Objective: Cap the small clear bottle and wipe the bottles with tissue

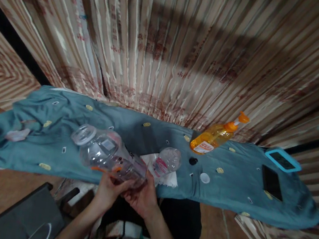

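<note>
Large clear plastic bottle point(101, 153) rests in two bare hands over the near part of a teal cloth point(65, 129), its base end partly covered by the right hand point(145, 197) and part of its underside hidden at the left hand point(110, 191); the print on its wrap is too blurred to read. Both hands grasp the bottle's lower half, several fingers out of sight beneath it, and whether it touches the cloth cannot be told. Its long axis runs aslant, mouth pointing far and to the left, base near and to the right. Just right of it sits one smaller clear bottle point(167, 161) with pink lettering, on one piece of white paper point(171, 179). Farther right are one orange pump bottle point(210, 138), one small black piece point(193, 161), one white disc point(205, 178), one blue-rimmed device point(269, 154) and one dark flat slab point(272, 182). One pinkish scrap point(17, 135), hard to identify, lies at left. Below, a gray object point(28, 216) is cut off by the view's edge.
</note>
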A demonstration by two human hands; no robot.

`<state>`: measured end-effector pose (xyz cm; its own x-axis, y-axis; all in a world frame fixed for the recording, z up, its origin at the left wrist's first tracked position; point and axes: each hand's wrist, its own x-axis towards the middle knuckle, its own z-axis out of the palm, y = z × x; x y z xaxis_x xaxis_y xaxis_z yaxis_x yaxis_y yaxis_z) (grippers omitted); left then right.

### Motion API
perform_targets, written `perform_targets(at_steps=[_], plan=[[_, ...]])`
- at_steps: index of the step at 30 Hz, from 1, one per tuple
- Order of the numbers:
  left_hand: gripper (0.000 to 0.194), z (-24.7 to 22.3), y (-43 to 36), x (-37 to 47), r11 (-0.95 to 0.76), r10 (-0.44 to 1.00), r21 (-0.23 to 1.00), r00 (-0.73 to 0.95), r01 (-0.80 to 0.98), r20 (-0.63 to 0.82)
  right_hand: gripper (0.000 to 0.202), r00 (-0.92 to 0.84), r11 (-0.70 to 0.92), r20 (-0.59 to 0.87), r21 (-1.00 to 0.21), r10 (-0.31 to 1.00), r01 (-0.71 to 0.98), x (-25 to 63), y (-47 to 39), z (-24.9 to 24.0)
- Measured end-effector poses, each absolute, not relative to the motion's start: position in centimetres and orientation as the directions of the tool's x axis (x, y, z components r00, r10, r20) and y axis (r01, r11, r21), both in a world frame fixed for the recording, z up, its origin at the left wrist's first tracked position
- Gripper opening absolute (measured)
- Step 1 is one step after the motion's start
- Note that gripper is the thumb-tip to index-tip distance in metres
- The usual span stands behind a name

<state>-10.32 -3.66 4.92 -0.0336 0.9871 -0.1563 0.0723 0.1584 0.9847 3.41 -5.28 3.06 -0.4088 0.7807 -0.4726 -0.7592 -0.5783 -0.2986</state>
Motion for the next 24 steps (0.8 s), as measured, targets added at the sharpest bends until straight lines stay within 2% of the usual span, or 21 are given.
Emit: perform_targets(at_steps=[3, 5, 8, 15, 19, 24], plan=[[0.052, 3.4, -0.9, -11.1, 0.113, 0.983, 0.991, -0.157, 0.073, -0.100, 0.065, -0.475, -0.616, -0.408, -0.358, 0.779, -0.702, 3.0, -5.5, 1.2], [0.056, 2.6, 1.1, -11.7, 0.054, 0.976, 0.978, -0.216, 0.203, -0.009, 0.074, -0.489, -0.616, -0.380, -0.396, 0.785, -0.681, 2.9, -6.7, -0.3], [0.063, 2.1, 3.6, -12.2, 0.035, 0.970, 0.941, -0.237, 0.336, 0.048, 0.087, -0.476, -0.610, -0.384, -0.433, 0.791, -0.664, 3.2, -9.0, -2.1], [0.073, 1.8, 5.2, -11.2, 0.060, 0.981, 0.896, -0.191, 0.440, 0.028, 0.082, -0.317, -0.524, -0.442, -0.500, 0.839, -0.689, 6.1, -12.5, -1.4], [0.083, 0.7, 5.0, -11.1, 0.025, 0.984, 0.895, -0.170, 0.446, 0.057, 0.084, -0.255, -0.502, -0.489, -0.483, 0.835, -0.718, 7.7, -14.3, -1.0], [0.103, -0.1, 5.0, -11.6, -0.040, 0.983, 0.908, -0.147, 0.418, 0.111, 0.089, -0.216, -0.516, -0.577, -0.426, 0.788, -0.743, 9.0, -16.3, -1.4]])
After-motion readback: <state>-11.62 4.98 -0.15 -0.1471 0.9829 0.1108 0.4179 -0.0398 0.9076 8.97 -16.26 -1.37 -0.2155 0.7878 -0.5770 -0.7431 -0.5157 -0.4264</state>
